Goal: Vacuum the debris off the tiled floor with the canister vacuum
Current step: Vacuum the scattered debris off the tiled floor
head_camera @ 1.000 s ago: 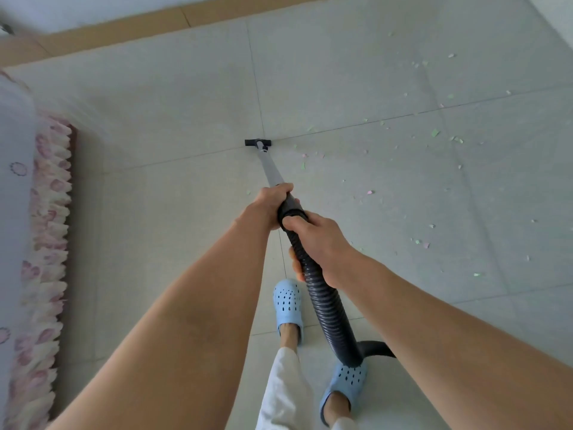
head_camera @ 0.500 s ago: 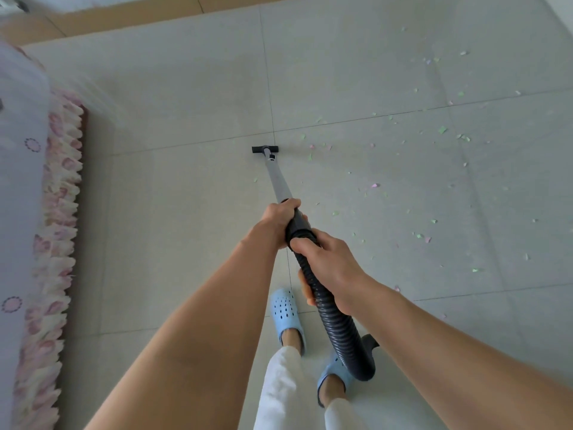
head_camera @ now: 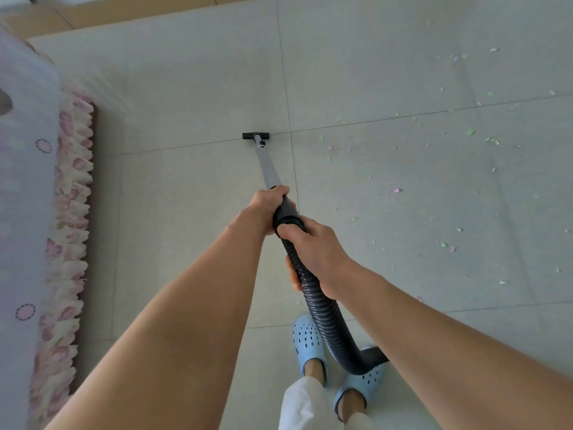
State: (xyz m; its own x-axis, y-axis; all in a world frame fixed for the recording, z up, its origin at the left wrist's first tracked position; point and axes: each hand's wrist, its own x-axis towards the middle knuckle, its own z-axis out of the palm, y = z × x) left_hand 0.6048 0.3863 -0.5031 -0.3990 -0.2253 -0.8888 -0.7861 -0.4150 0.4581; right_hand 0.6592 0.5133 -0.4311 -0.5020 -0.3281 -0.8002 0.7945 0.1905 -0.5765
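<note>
A home bedroom: pale tiled floor, and just beside it a bed with frilled floral bedspread.

Matt tiles, ribbed hose (plastic, slightly glossy)

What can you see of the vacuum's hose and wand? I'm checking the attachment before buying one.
The wand is a straight grey tube, metal by its look, slanting down to a small black T-shaped nozzle that sits on the tiled floor by a grout line. Its black cuff joins a dark ribbed hose, which curves down past blue clogs. The left hand grips the cuff; the right hand grips the hose just behind.
</note>
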